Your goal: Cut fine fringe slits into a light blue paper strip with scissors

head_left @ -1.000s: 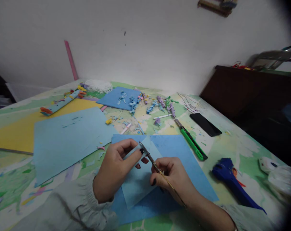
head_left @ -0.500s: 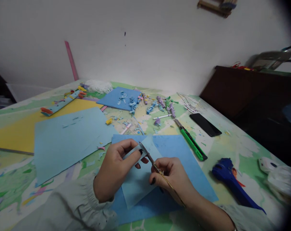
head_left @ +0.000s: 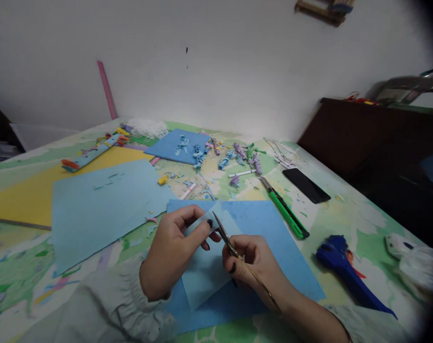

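Cutting neatly here calls for a steady left hand (head_left: 177,250), its thumb and fingers closed in a pinch on the pale paper (head_left: 201,221), above the blue sheet (head_left: 286,247). The right hand (head_left: 257,262) is curled around the scissors (head_left: 224,234), their blades just beside the left thumb. Better to keep that thumb clear, snip in short strokes and turn the paper, not the wrist.

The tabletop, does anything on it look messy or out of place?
Yes. Paper scraps lie scattered across the tabletop instead of gathered up, and the green cutter lies with its blade apparently exposed.
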Motion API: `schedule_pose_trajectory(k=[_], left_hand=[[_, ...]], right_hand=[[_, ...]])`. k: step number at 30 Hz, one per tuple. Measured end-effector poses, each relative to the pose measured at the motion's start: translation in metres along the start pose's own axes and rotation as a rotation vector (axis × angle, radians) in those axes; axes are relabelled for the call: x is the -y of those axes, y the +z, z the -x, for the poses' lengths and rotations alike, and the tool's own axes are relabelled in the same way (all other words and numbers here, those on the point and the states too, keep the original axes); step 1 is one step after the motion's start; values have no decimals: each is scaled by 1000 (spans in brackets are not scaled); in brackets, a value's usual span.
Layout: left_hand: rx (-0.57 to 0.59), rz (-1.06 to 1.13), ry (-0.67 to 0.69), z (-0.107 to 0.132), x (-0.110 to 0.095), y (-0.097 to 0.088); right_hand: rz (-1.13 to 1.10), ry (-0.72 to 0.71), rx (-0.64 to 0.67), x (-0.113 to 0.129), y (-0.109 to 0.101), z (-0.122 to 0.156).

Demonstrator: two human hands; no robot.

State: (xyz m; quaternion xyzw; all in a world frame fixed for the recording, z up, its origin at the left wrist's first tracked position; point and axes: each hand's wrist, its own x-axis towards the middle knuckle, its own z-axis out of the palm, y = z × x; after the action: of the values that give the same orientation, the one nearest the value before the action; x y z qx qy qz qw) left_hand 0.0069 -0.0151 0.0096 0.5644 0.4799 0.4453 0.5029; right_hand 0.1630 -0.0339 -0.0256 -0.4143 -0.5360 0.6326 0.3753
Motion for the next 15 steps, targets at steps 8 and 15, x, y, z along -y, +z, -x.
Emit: schedule_pose_trajectory(k=[8,15], left_hand=[[3,-54,20,1,1,1],[-8,-64,20,1,3,0]], right_hand=[[5,39,-52,2,1,0],[2,40,-61,1,1,-1]])
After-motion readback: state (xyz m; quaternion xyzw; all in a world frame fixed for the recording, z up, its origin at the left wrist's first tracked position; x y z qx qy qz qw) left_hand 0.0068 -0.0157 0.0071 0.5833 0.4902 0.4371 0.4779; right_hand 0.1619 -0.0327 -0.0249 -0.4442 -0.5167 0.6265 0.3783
